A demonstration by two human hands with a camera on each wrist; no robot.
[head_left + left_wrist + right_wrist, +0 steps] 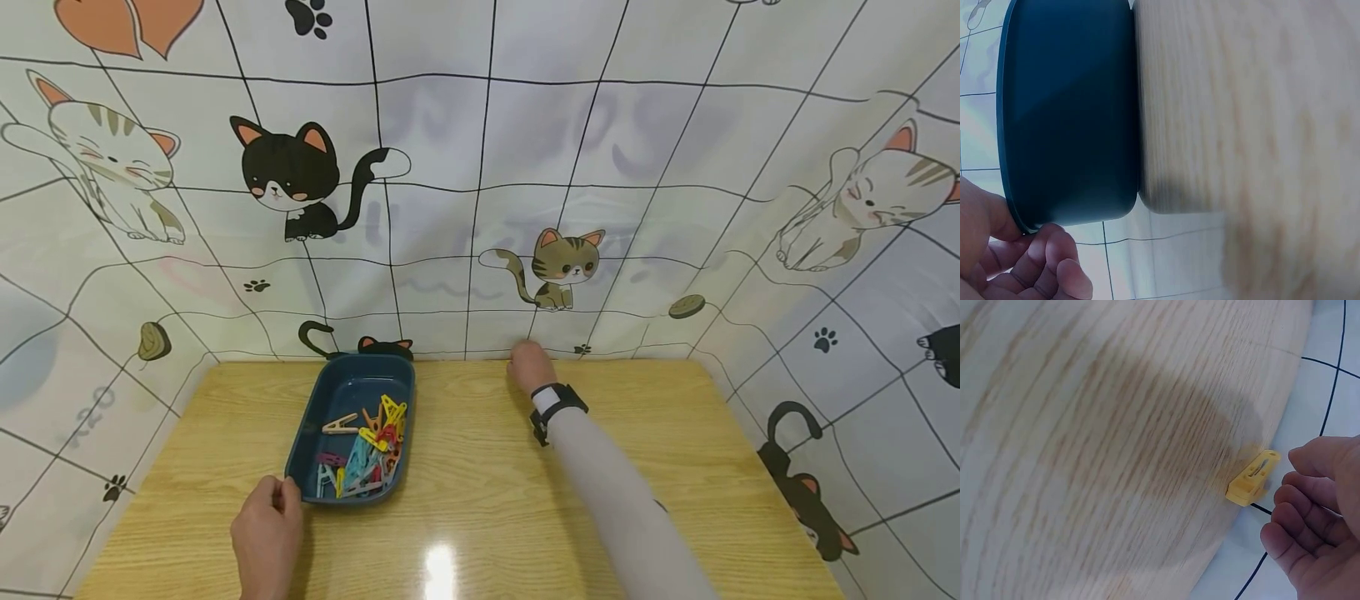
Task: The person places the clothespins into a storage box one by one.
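Note:
My left hand [267, 529] pinches the near left corner of a dark blue plastic tray [303, 417] between thumb and fingers. In the left wrist view, the thumb lies inside the rim and the curled fingers are outside. Clothespins [363, 458] of several colours lie in the tray, mostly toward its right and near side. At the table's far edge is my right hand [531, 367]. The right wrist view shows a yellow clothespin [1252, 478] at that edge, just beyond the parted thumb and loosely bent fingers, which hold nothing. The head view hides this clothespin behind the hand.
The wooden table [465, 467] reaches back to a white cloth backdrop [435, 208] with black grid lines and printed cats. Similar cloth hangs along both sides. A dark band [558, 408] is strapped on the right wrist.

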